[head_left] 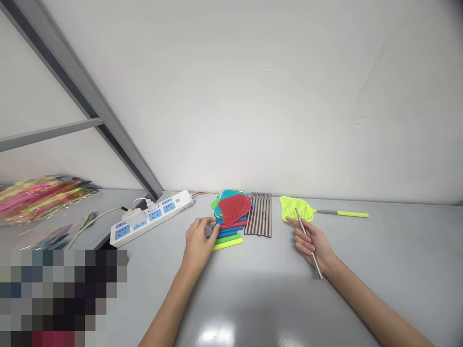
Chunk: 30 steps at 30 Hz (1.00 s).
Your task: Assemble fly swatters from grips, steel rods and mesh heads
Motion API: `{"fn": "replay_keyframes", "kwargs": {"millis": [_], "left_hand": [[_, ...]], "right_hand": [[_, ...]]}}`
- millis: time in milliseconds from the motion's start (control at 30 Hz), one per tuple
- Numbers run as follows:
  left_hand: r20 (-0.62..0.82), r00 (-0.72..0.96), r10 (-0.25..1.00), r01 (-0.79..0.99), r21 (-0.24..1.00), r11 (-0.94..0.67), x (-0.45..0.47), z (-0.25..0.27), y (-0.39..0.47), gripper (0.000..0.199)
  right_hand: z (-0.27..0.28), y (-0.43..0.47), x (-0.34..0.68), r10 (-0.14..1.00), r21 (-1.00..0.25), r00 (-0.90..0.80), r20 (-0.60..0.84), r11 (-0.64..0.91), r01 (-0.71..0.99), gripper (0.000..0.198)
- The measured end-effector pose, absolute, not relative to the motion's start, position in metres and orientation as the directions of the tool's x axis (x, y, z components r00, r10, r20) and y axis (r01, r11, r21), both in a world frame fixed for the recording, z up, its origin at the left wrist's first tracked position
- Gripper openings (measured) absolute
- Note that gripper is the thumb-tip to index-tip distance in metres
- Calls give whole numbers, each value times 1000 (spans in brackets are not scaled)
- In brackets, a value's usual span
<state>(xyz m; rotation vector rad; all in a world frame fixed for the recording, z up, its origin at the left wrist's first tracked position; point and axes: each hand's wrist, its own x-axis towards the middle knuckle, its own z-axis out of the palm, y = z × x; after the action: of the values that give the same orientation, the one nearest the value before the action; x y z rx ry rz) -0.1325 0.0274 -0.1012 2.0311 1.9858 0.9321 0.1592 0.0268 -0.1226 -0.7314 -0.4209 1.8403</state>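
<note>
My left hand (198, 240) is at the left ends of a pile of coloured plastic handle grips, its thumb and forefinger curled around a blue grip (224, 234); the fingertips are partly hidden. Green (230, 238) and yellow (231, 244) grips lie nearest me. A red mesh fly-swatter head (235, 210) tops several others behind the grips. In my right hand (310, 245) is a metal tube (316, 264), tilted, with the fingers wrapped round it. Just beyond that hand lies a yellow fly swatter (294, 208) with a metal shaft and yellow grip.
Several metal tubes (261, 217) lie side by side beside the swatter heads. A white power strip (161, 220) with plugs and cables stands to the left. Wrapped colourful items (43, 195) lie further left by a grey metal frame (108, 125). A white wall (275, 96) backs the grey table (267, 289).
</note>
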Motion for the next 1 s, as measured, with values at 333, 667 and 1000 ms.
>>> {"fn": "replay_keyframes", "kwargs": {"millis": [333, 667, 1000], "left_hand": [[270, -28, 962, 877, 470, -106, -135, -101, 27, 16], [227, -26, 974, 884, 460, -84, -138, -106, 29, 22], [163, -39, 986, 801, 595, -67, -139, -100, 31, 22]], "right_hand": [[-121, 27, 159, 925, -575, -260, -278, -377, -726, 25], [-121, 26, 158, 926, -556, -272, -262, -375, -742, 25], [-123, 28, 157, 931, -576, -245, -269, -360, -734, 26]]}}
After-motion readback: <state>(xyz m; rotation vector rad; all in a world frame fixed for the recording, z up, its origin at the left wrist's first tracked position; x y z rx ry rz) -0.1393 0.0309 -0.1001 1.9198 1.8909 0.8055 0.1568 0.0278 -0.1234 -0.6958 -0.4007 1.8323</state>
